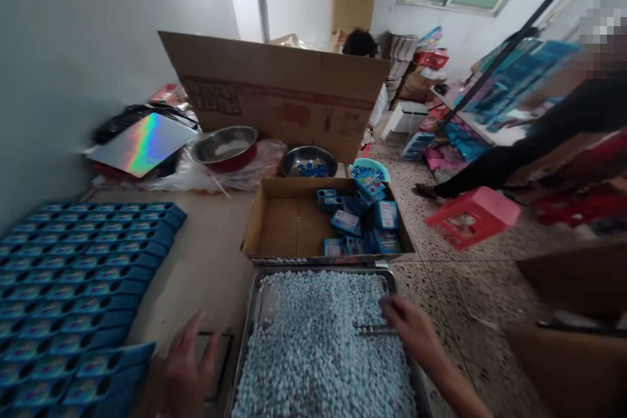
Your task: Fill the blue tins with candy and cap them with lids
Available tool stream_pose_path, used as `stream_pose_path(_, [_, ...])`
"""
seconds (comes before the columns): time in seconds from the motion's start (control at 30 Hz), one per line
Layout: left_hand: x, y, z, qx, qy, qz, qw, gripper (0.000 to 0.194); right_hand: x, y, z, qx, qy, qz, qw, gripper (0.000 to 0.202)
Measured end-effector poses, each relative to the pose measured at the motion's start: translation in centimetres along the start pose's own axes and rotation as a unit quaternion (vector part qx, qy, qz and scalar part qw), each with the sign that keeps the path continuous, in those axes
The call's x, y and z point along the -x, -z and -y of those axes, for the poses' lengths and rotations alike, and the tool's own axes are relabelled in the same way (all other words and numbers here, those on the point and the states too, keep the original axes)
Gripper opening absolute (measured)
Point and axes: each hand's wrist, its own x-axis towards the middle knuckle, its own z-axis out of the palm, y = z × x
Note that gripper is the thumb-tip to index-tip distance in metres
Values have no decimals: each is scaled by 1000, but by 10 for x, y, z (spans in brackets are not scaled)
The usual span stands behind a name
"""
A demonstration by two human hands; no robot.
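In front of me a metal tray (251, 313) is heaped with small pale-blue and white pellets (323, 339). My right hand (404, 323) is over the tray's right side, fingers closed on a slim metal tool like tweezers (375, 329), whose end lies against the pellets. My left hand (189, 362) is left of the tray, somewhat blurred, with its fingers apart and nothing seen in them. Beside and partly behind it lies a flat dark-rimmed object (224, 366), mostly hidden. Rows of blue boxes (88, 274) with dark round holes stand at the left.
Behind the tray is an open carton (279, 222) with several blue boxes (347, 222). Farther back are metal bowls (225, 144), a turquoise basin (379, 166) and an upright cardboard sheet (289, 88). A red stool (477, 212) and a person (539, 124) are at the right.
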Motion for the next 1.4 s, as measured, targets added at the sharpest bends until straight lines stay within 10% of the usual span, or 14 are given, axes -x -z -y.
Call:
stream_pose_path(0.17, [-160, -83, -79, 157, -53, 60, 984, 27, -110, 55, 44, 114, 70, -166, 977, 38])
stream_pose_path(0.27, [-234, -167, -134, 281, 78, 173, 941, 39, -163, 81, 32, 92, 53, -255, 961, 50])
stream_pose_path(0.4, [-290, -265, -177, 289, 160, 170, 929, 56, -224, 111, 13, -91, -4, -279, 956, 66])
stream_pose_path(0.57, [-321, -327, -196, 257, 179, 171, 934, 68, -310, 120, 32, -3, 16, -227, 974, 62])
stream_pose_path(0.83, [-300, -357, -210, 226, 163, 227, 933, 81, -330, 98, 51, 101, 18, 7, 995, 71])
stream_pose_path(1.07, [-275, -343, -199, 166, 101, 250, 949, 90, -311, 59, 81, 332, 79, 74, 937, 109])
stream_pose_path(1.4, [-287, -317, -184, 174, -4, 257, 951, 66, -313, 43, 95, 377, 125, 165, 903, 107])
